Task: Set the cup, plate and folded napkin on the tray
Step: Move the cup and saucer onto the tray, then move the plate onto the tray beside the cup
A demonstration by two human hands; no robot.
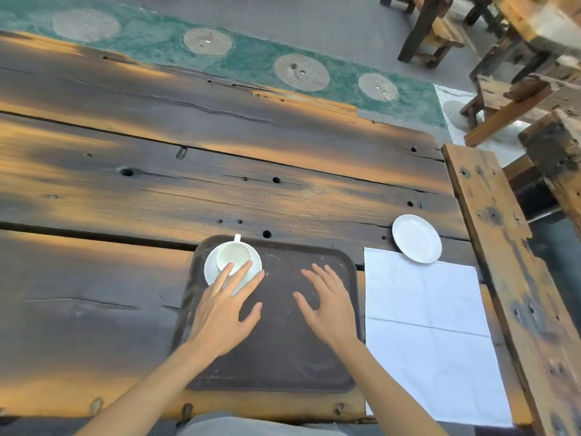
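Your left hand [220, 313] and right hand [327, 306] hover spread and empty above the tray [283, 357]. The cup [234, 253] sits far-left on it, handle pointing far; the plate [416, 238] and the unfolded napkin [430, 335] lie to its right.

— What was the big surface made of?
— A table [220, 171] of wide, dark, weathered planks, with orange patches, long cracks and small round holes.
— And along its right end?
— A paler board [503, 259] ran down that edge, pitted with dark knots.
— Beyond the far edge?
— A green strip [251, 58] lay on grey floor, with round, ridged stone discs [301, 72] set into it in a row.
— Anything at upper right?
— Rough wooden benches and stools [437, 33], crowded close together, partly cut off by the frame.
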